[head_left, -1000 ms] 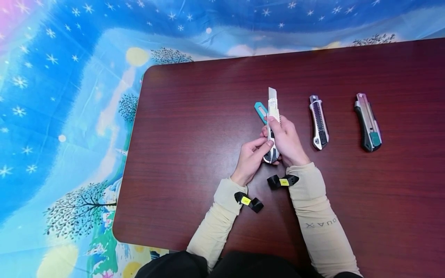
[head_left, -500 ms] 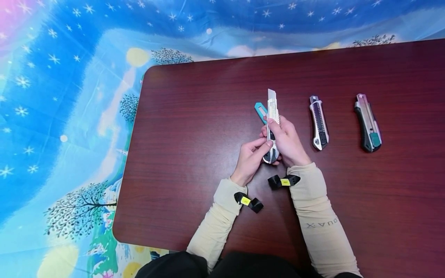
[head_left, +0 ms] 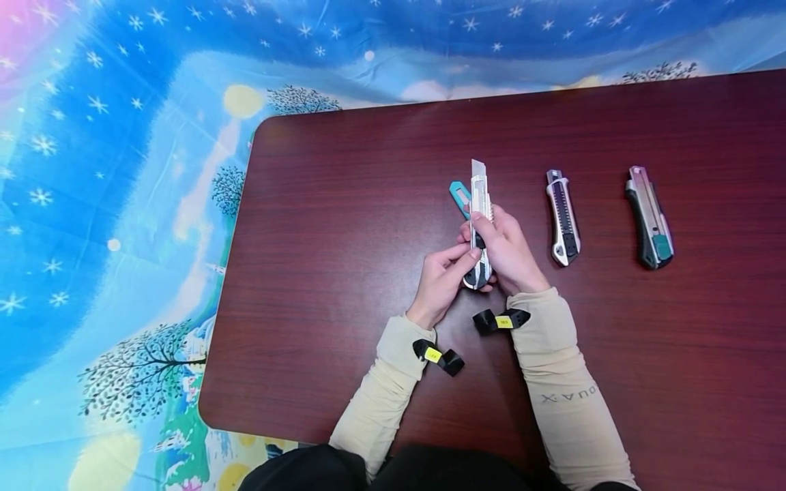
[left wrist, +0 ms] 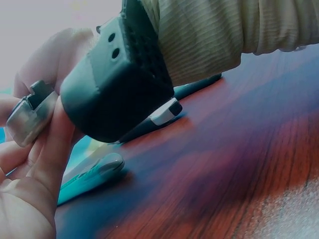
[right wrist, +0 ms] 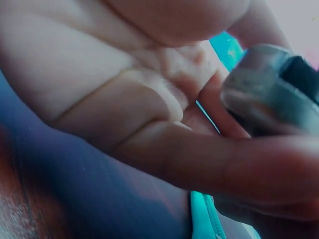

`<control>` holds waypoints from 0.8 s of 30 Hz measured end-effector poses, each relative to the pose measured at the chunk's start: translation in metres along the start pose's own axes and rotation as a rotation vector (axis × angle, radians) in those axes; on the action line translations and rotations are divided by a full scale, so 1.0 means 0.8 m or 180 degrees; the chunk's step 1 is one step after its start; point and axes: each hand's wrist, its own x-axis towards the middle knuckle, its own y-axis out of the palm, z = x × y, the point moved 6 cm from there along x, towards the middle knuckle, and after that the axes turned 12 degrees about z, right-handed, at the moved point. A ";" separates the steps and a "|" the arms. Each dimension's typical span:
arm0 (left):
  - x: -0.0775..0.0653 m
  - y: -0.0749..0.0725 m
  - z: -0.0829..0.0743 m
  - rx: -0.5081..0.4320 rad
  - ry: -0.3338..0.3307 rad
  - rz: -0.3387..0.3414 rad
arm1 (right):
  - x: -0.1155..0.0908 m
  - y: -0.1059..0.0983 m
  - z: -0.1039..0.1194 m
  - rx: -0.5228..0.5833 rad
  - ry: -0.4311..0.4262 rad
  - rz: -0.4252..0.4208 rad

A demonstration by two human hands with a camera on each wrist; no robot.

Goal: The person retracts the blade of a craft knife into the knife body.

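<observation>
A silver-and-black utility knife (head_left: 479,191) stands between both hands, its bare blade pointing away from the person. My left hand (head_left: 443,276) pinches its lower end, thumb on top. My right hand (head_left: 508,245) grips the middle from the right, with its thumb on the upper face. The left wrist view shows the knife's rounded rear end (left wrist: 31,119) between the fingers; the right wrist view shows that same end (right wrist: 264,89) close up and blurred. Just beyond the hands lies a small teal cutter (head_left: 459,196), partly hidden by the knife and fingers.
Two more utility knives lie to the right on the dark red wooden table (head_left: 325,273): a white-and-black one (head_left: 563,218) and a black-and-grey one (head_left: 651,218) with a green slider. A patterned blue cloth (head_left: 153,170) hangs around the table's back and left edges.
The blade tip sits slightly lower and further left in the head view than before. My right thumb has shifted a little toward the person; my left hand has barely moved.
</observation>
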 end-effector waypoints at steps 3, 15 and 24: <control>0.000 -0.001 -0.001 0.0002 0.0001 -0.0035 | 0.000 0.000 -0.001 0.0048 -0.0042 0.0000; -0.001 -0.001 -0.002 -0.0004 0.0012 -0.0020 | -0.001 0.002 0.004 0.0029 -0.0012 0.0052; 0.000 -0.003 -0.001 -0.0006 0.0080 0.0016 | 0.000 0.003 0.004 0.0384 -0.0145 -0.0030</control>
